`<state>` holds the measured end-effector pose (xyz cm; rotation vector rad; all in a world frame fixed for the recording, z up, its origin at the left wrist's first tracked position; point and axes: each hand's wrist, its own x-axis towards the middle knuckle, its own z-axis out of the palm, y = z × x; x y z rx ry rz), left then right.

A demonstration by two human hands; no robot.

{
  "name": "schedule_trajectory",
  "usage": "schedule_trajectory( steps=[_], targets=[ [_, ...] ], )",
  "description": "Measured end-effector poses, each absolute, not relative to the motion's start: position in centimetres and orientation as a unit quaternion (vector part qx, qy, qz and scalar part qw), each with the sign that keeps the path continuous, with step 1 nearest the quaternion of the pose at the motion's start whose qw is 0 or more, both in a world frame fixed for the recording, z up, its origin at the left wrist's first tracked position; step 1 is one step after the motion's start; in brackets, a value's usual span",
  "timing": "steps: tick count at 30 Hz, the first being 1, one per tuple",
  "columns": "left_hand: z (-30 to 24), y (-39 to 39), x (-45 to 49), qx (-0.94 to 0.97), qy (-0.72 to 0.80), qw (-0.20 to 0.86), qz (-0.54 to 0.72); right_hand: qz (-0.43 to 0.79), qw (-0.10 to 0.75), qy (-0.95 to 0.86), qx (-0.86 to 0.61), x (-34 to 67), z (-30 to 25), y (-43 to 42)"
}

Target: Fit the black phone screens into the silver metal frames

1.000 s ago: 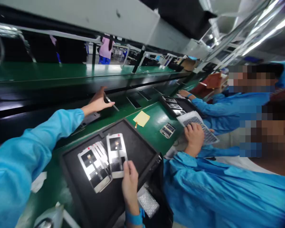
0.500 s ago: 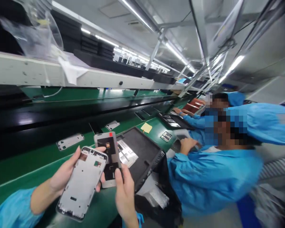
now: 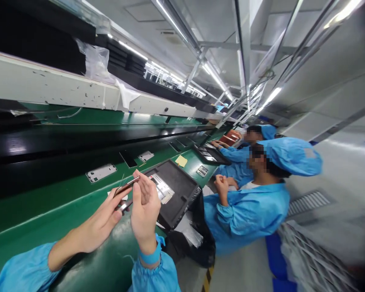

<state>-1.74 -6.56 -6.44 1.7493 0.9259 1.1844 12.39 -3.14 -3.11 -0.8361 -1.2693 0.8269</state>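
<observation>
My left hand (image 3: 100,225) grips two thin phone parts that show nearly edge-on. The upper one is a dark phone panel (image 3: 126,186); below it, by my left thumb, shows the silver edge of a phone frame (image 3: 124,205). My right hand (image 3: 146,205) has its thumb and fingers at the far end of the dark panel. The faces of both parts are hidden at this angle. Beyond my hands a silver phone frame (image 3: 101,173), a dark panel (image 3: 128,158) and a smaller silver frame (image 3: 146,156) lie on the green bench.
A black foam tray (image 3: 182,184) with silver plates (image 3: 160,188) stands just right of my hands. Beside it are a yellow note (image 3: 181,161) and a small phone part (image 3: 202,170). A co-worker (image 3: 255,207) in blue sits to the right. A white shelf rail (image 3: 63,83) runs above the bench.
The phone frame and screen, held apart with faces showing, are now close together and turned edge-on. My right hand has risen to their far end. The co-worker's hand has lifted; my view has shifted.
</observation>
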Motion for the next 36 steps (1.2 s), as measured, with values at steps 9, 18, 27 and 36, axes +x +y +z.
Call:
schedule_trajectory(
  steps=[9,18,27,36],
  targets=[
    [-7.5,-5.6,-2.7,0.775,0.361,0.271,0.442,0.375,0.697,-0.506,-0.343,10.6,-2.8,-2.4],
    [-3.7,-2.7,-9.4,0.498,0.525,0.345,0.598,0.370,0.533,-0.651,-0.395,12.2,-10.9,-1.7],
    [-3.4,-2.9,-9.0,0.320,0.410,0.618,0.589,0.326,0.386,-0.715,-0.483,12.9,-16.9,-1.2],
    [-2.9,-5.6,-3.9,0.285,0.151,0.764,0.558,0.644,0.474,-0.496,-0.338,15.3,-9.6,-1.4]
  ],
)
